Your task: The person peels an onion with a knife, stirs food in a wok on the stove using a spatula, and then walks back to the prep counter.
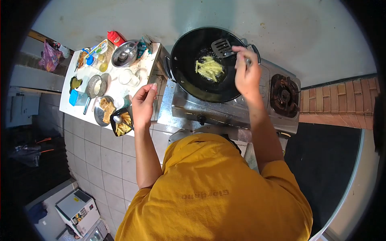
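My right hand (247, 76) is closed around the handle of a black slotted spatula (221, 48), whose blade is over the black wok (189, 86). Inside the wok, a heap of pale potato fries (210, 69) lies in bubbling oil. Between the wok and the side table is my left hand (144, 105), raised with thumb and fingertips pressed together. Whatever may be pinched there is too small to make out. The wok stands on the left side of a steel gas stove (185, 107).
A bare burner (285, 94) is to the right. On the white table (116, 86) stand a small saucepan (97, 86), a metal bowl (124, 54), a glass mug (127, 77), a red bottle (116, 38), a plate of fried bread (107, 109) and a black tray of fries (123, 127).
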The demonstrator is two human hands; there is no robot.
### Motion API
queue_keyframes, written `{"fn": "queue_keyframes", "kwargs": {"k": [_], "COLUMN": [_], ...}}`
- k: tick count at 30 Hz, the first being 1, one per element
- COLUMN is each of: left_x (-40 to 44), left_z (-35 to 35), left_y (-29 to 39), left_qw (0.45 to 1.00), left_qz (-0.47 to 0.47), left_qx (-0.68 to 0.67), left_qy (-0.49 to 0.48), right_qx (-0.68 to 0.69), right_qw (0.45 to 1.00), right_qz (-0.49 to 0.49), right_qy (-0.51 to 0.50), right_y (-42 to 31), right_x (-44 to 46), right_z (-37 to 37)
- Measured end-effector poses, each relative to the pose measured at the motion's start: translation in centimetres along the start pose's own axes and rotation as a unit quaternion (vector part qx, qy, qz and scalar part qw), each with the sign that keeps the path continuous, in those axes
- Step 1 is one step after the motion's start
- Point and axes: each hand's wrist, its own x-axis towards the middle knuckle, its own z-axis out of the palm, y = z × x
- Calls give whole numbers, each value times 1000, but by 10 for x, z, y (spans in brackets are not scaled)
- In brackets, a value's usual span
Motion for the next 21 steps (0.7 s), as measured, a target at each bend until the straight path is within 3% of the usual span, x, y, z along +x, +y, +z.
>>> {"fn": "queue_keyframes", "kwargs": {"k": [4, 7, 14, 21], "left_x": [-1, -3, -3, -4], "left_z": [1, 4, -6, 2], "left_y": [-2, -1, -6, -3], "left_qw": [1000, 1000, 1000, 1000], "left_qz": [5, 4, -8, -8], "left_qx": [-3, 1, 0, -8], "left_qy": [-3, -10, 3, 0], "right_qx": [-42, -7, 12, 91], "right_qw": [998, 990, 999, 985], "right_qz": [37, 126, 36, 91], "right_qy": [-3, -61, -33, -113], "right_y": [17, 25, -9, -10], "right_x": [27, 29, 23, 3], "right_z": [1, 11, 16, 21]}}
